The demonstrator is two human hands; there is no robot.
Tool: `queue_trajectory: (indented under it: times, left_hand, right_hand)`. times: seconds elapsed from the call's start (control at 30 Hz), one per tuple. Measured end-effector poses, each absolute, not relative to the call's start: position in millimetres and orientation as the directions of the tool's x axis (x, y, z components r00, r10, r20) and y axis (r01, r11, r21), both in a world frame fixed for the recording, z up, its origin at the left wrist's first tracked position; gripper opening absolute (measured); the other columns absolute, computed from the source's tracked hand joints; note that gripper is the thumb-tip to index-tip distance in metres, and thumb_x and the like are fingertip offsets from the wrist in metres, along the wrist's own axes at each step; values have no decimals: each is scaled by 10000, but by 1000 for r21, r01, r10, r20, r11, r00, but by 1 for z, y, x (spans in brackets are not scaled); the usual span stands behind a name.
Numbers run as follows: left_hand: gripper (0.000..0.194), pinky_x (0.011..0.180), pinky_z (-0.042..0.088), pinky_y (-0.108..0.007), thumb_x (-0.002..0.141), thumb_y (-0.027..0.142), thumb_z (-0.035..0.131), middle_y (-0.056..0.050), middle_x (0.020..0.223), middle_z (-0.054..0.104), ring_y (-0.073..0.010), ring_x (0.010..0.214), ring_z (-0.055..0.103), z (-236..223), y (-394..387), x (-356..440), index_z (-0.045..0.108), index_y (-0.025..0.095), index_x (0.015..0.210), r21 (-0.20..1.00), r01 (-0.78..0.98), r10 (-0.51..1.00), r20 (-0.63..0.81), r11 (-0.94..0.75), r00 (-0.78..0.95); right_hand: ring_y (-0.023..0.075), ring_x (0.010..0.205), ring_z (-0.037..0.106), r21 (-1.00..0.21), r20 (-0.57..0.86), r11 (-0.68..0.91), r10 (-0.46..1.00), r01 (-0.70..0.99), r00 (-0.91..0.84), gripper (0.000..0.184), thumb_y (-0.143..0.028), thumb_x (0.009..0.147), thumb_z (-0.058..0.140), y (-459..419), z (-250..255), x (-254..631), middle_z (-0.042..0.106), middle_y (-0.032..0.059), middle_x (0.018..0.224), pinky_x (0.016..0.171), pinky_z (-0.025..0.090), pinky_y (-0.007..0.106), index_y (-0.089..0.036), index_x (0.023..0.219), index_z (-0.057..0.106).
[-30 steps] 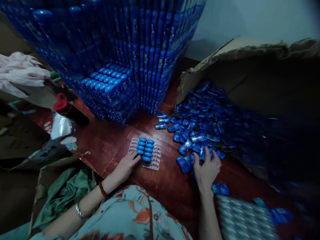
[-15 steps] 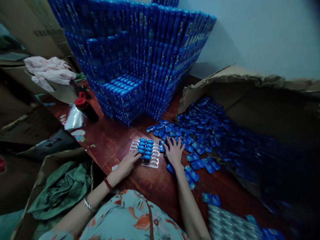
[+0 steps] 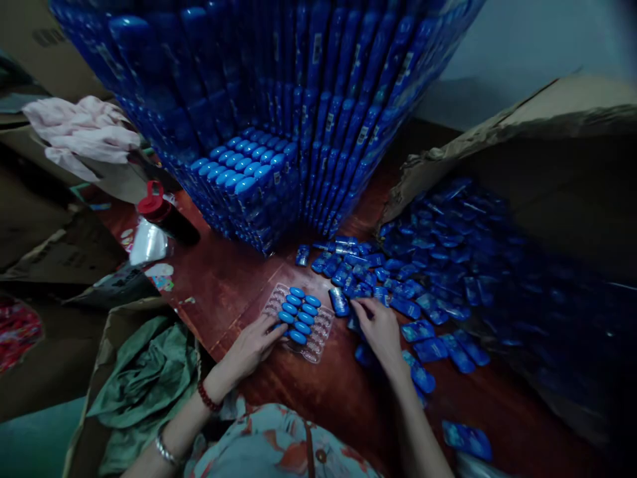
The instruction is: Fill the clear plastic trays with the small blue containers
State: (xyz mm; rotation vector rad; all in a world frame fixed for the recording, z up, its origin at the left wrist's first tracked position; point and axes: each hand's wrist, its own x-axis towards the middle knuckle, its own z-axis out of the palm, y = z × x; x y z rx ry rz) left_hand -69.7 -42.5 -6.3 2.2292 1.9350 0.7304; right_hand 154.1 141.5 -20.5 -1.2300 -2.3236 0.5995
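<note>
A clear plastic tray with moulded oval hollows [image 3: 318,336] lies on the red-brown tabletop. Two rows of small blue cases [image 3: 302,316] stand on edge in its middle. My left hand [image 3: 255,342] is at the tray's left side, its fingers and thumb closed around a blue case at the near end of the left row, partly hidden. To the right of the tray, my right hand [image 3: 381,330] pinches at the edge of the loose blue cases [image 3: 355,275]. Thumb and fingertips meet over a dark blue case, mostly covered by the hand.
Behind the tray rises a tall stack of filled blue packs [image 3: 249,199]. Loose cases spill from a large cardboard box [image 3: 497,126] on the right. A red-lidded bottle [image 3: 166,212] stands at the left, above an open carton [image 3: 107,358] with green cloth [image 3: 144,375].
My right hand has gone from spread fingers over the loose cases to a pinch. The left hand stays by the tray. The view has shifted, bringing the stack closer.
</note>
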Motion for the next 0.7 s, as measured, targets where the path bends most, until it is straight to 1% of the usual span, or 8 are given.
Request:
queue_trajectory:
  times: [0.13, 0.23, 0.3, 0.37, 0.43, 0.5, 0.6, 0.7]
  left_hand:
    - [252, 724, 511, -233, 922, 212, 417, -107, 1112, 535, -156, 915, 592, -12, -40, -72, 544, 212, 1139, 497, 855, 957, 290, -150, -1]
    - [265, 713, 508, -237, 902, 266, 479, -81, 996, 569, -154, 860, 598, -12, -41, -76, 508, 193, 1155, 617, 776, 956, 287, -129, -68]
    - [213, 700, 497, -232, 906, 271, 470, -50, 891, 588, -142, 796, 592, -8, -35, -85, 516, 177, 1091, 695, 711, 944, 297, -107, -148]
    - [136, 690, 480, -225, 918, 245, 439, -23, 805, 583, -125, 733, 573, -3, -15, -98, 549, 174, 954, 737, 672, 920, 309, -73, -239]
    - [148, 716, 468, -236, 914, 240, 445, -20, 788, 578, -127, 732, 562, -2, 17, -111, 565, 169, 867, 741, 671, 907, 299, -26, -295]
    - [159, 804, 463, -279, 894, 270, 487, -60, 927, 593, -162, 856, 573, -4, 58, -122, 567, 155, 969, 717, 697, 936, 249, -7, -247]
    - [547, 904, 433, -378, 763, 350, 665, -161, 1171, 506, -276, 1075, 519, -9, 114, -129, 465, 111, 1212, 611, 782, 974, 77, 123, -213]
    - [640, 901, 434, -387, 702, 301, 715, -173, 1226, 467, -309, 1094, 518, -11, 145, -129, 442, 127, 1254, 550, 818, 985, -122, 168, -121]
  right_hand:
    - [292, 916, 550, -265, 106, 454, 891, 851, -442, 315, -404, 874, 459, 121, -12, 123, 601, 174, 949, 754, 419, 420, -158, 900, 654]
    - [318, 947, 514, -101, 22, 371, 928, 923, -371, 333, -407, 865, 471, 114, -9, 110, 557, 196, 991, 728, 409, 412, -125, 956, 624]
    - [317, 949, 504, -41, -40, 361, 931, 932, -362, 348, -406, 869, 461, 113, -9, 109, 543, 190, 1012, 716, 406, 397, -113, 995, 598]
    - [308, 953, 502, -39, -55, 378, 924, 925, -379, 334, -375, 877, 444, 111, -11, 111, 541, 183, 1037, 721, 405, 386, -109, 1034, 570]
    - [294, 942, 513, -106, -40, 399, 913, 911, -405, 306, -339, 886, 419, 107, -15, 115, 560, 172, 1025, 734, 406, 380, -113, 1044, 552]
    - [267, 888, 542, -269, -16, 371, 921, 889, -389, 297, -353, 894, 399, 101, -18, 120, 596, 142, 959, 730, 417, 364, -132, 1028, 544]
    - [222, 800, 587, -578, -4, 242, 954, 780, -299, 329, -435, 886, 409, 92, -15, 136, 636, 90, 895, 712, 449, 331, -167, 1030, 536]
    - [209, 849, 616, -737, -22, 226, 934, 637, -357, 338, -451, 873, 443, 81, 0, 159, 660, 74, 956, 770, 472, 327, -187, 1048, 562]
